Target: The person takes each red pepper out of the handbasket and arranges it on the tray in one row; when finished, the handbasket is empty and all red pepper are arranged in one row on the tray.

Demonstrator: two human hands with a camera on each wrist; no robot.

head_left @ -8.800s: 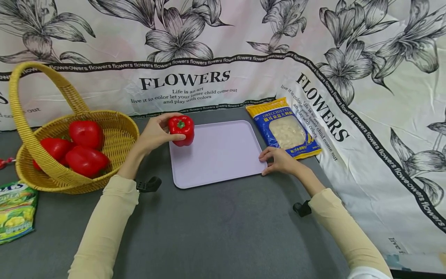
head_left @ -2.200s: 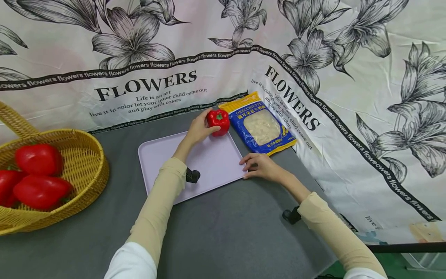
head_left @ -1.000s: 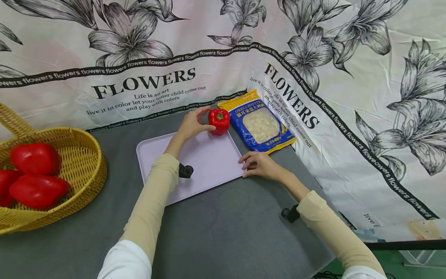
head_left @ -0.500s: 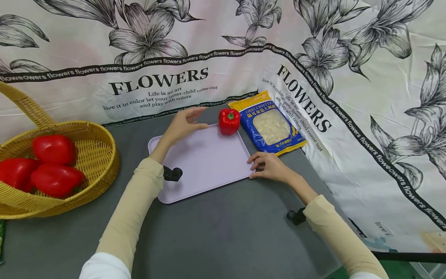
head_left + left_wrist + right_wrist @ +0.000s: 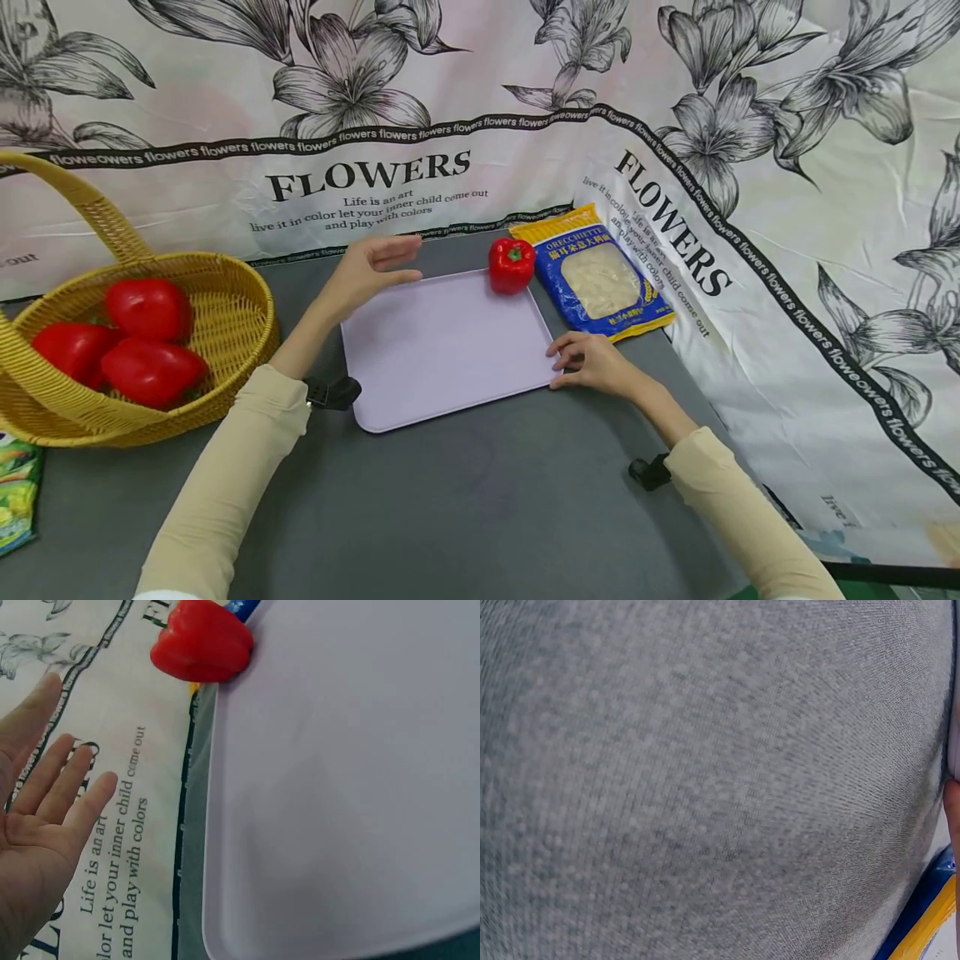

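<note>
A red bell pepper stands upright at the far right corner of a pale lilac tray. My left hand is held over the tray's far left corner, fingers extended and thumb apart, with nothing in it. In the left wrist view, the same hand has a gap between it and the pepper. My right hand holds the tray's near right corner, thumb and curled fingers at its edge. Only a sliver of a finger shows in the right wrist view.
A yellow wicker basket with several red bell peppers stands at left, its handle raised. A blue and yellow pasta bag lies just right of the tray. A green packet lies at the left edge. Flower-printed cloth backs the grey table.
My left hand carried the pepper rightward over the tray, let it go at the far right corner, then drew back left. The right hand has stayed at the tray's near right corner.
</note>
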